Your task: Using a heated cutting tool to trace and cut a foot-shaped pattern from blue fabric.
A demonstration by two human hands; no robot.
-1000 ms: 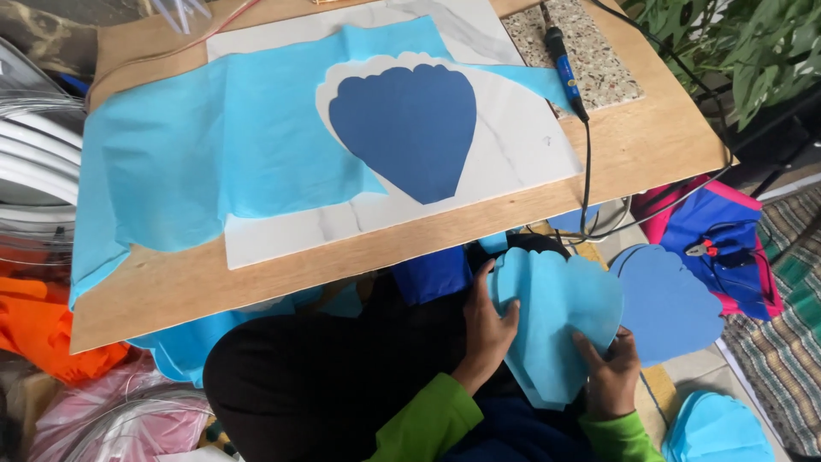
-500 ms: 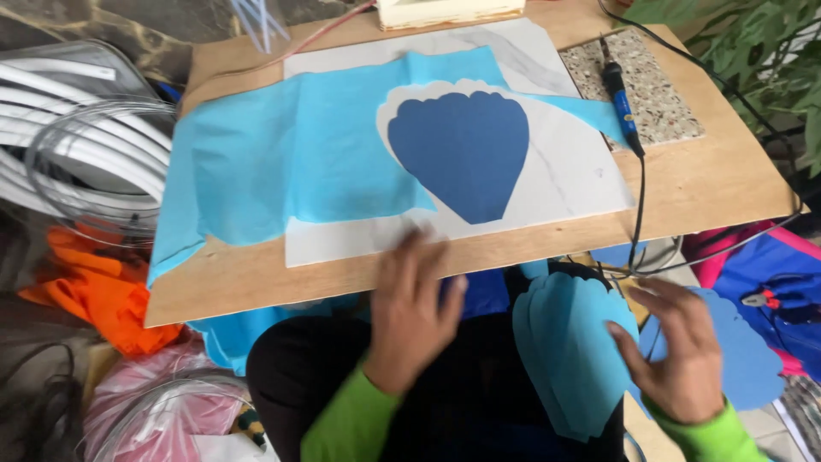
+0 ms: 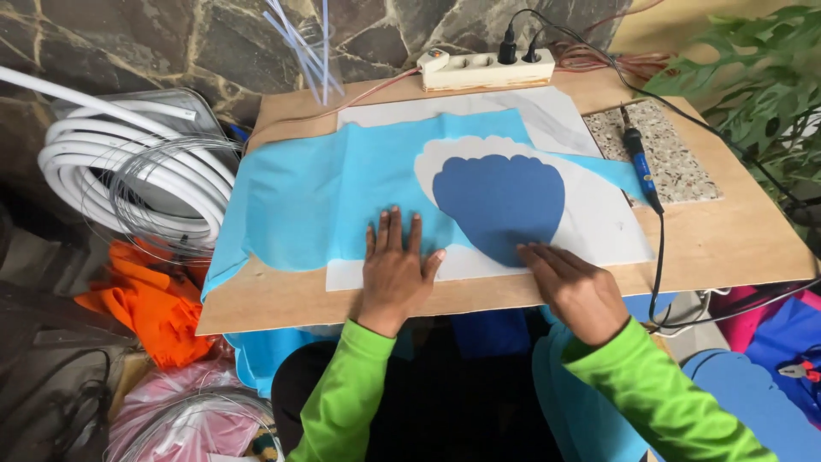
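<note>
A light blue cloth (image 3: 325, 201) is spread over a white sheet (image 3: 599, 235) on a wooden board (image 3: 735, 248). A dark blue shell-shaped piece (image 3: 500, 201) lies on the cloth and sheet. My left hand (image 3: 395, 269) rests flat, fingers spread, on the cloth and the white sheet's near edge. My right hand (image 3: 571, 282) lies flat with its fingertips at the lower edge of the dark blue piece. A light blue shell-shaped piece (image 3: 581, 402) lies in my lap, partly hidden by my right sleeve.
A blue-handled corded tool (image 3: 640, 162) rests on a speckled stone tile (image 3: 676, 158). A power strip (image 3: 483, 68) sits at the board's far edge. Coiled white hose (image 3: 128, 184), orange cloth (image 3: 158, 304), a plant (image 3: 770, 94) and dark blue pieces (image 3: 753, 402) surround the board.
Both hands left the light blue shell piece, now in my lap, and moved up onto the board. The view tilted up toward the board's far edge.
</note>
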